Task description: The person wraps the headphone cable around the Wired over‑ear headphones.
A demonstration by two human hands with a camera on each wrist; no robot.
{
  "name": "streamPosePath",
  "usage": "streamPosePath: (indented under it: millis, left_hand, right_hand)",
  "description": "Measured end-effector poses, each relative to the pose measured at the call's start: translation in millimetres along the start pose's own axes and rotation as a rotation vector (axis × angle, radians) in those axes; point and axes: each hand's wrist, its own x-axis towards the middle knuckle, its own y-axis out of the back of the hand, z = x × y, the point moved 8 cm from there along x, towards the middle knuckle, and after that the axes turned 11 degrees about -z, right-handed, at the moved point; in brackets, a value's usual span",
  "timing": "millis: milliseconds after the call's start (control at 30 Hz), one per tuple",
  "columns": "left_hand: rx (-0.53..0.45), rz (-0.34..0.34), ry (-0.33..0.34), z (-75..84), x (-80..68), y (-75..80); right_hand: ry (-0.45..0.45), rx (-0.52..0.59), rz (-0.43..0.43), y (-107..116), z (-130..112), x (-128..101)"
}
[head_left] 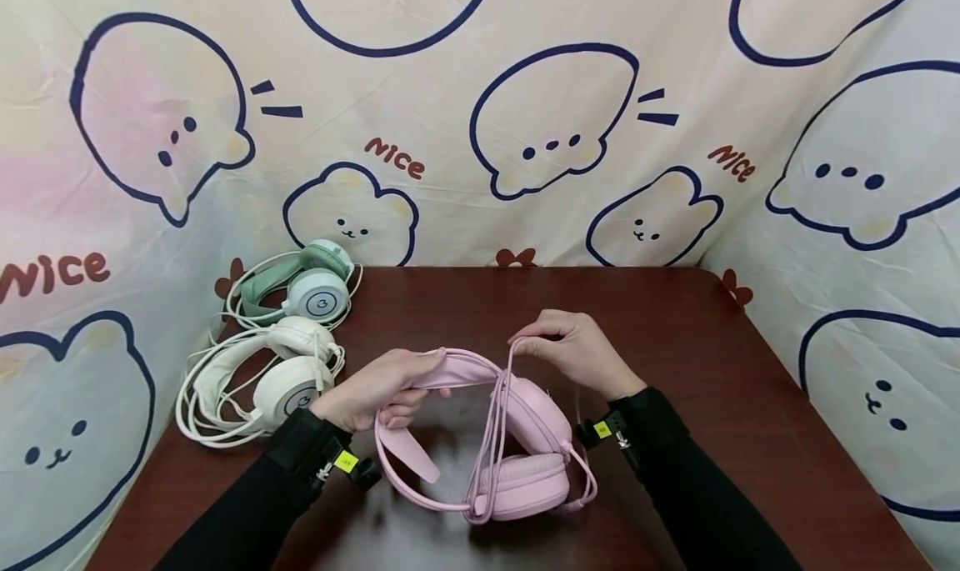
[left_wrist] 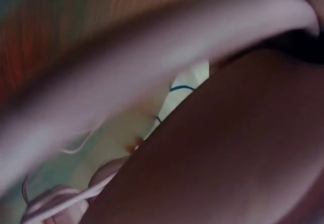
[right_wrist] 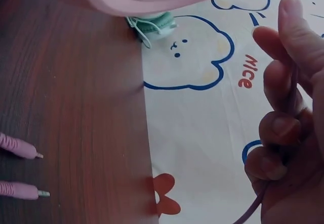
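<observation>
Left hand (head_left: pixel 375 392) gripping pink headset (head_left: pixel 517 454) band, right hand (head_left: pixel 577 350) pinching cable (head_left: pixel 497 421) — left-wrist view blurred.

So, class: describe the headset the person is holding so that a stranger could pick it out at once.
Start at the dark brown table in front of the cartoon-bear cloth. Near its front middle, the left hand grips the band of a pink headset while the right hand pinches its pink cable. The white headset and the green headset lie untouched at the table's left.
</observation>
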Motion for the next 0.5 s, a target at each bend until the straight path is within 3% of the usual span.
streamPosePath:
  millis: [200, 333, 500]
  left_hand:
    - [-0.045, -0.112, -0.066, 1.5, 0.7, -8.7]
    - [-0.161, -0.221, -0.151, 3.5, -0.1, -12.0]
    - [-0.331, -0.344, -0.231, 6.9, -1.5, -12.2]
  right_hand:
    - [0.014, -0.029, -0.059, -13.7, -0.9, 5.8]
    - [0.002, -0.03, -0.099, -21.9, 6.1, 6.1]
    - [-0.033, 0.013, -0.069, -19.3, 23.5, -3.3]
